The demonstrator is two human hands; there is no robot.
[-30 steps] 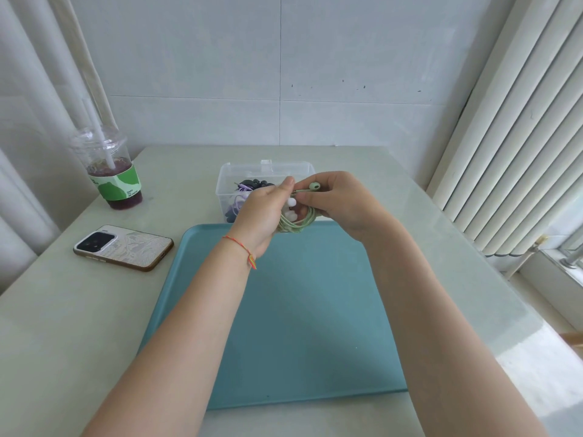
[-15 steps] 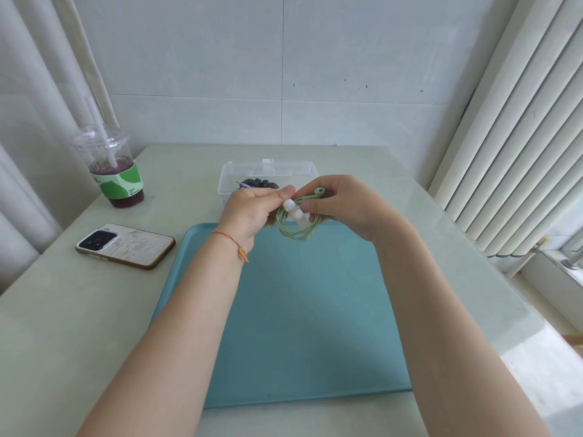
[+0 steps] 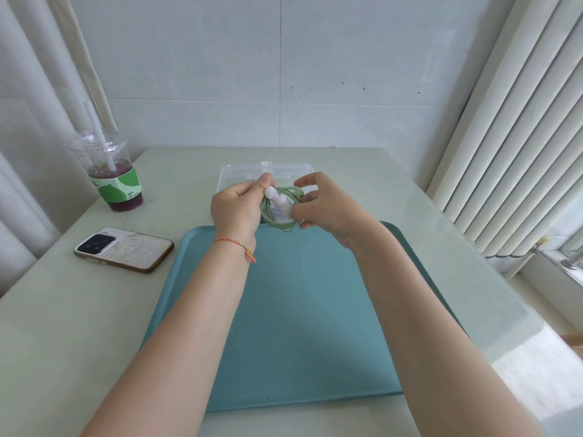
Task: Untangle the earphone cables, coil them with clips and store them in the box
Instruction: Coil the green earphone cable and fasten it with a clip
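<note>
— While both hands work above the tray's (image 3: pixel 284 326) far edge, where's the cable (image 3: pixel 277 219)?
— Coiled green, pinched by the left hand (image 3: pixel 236 209); the right hand (image 3: pixel 325 206) pinches its white earbuds (image 3: pixel 279 200).
— And the box (image 3: pixel 268 171)?
— Just beyond the tray, partly hidden. Left of the tray on the surface (image 3: pixel 79 310): a phone (image 3: pixel 124 249) and a cup (image 3: pixel 112 175).

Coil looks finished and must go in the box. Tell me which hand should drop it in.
Left, probably. The left hand pinches the green earphone coil and carries it, just in front of the clear box. The right hand only touches the coil's side with loosely curled fingers, so it can let go.
</note>
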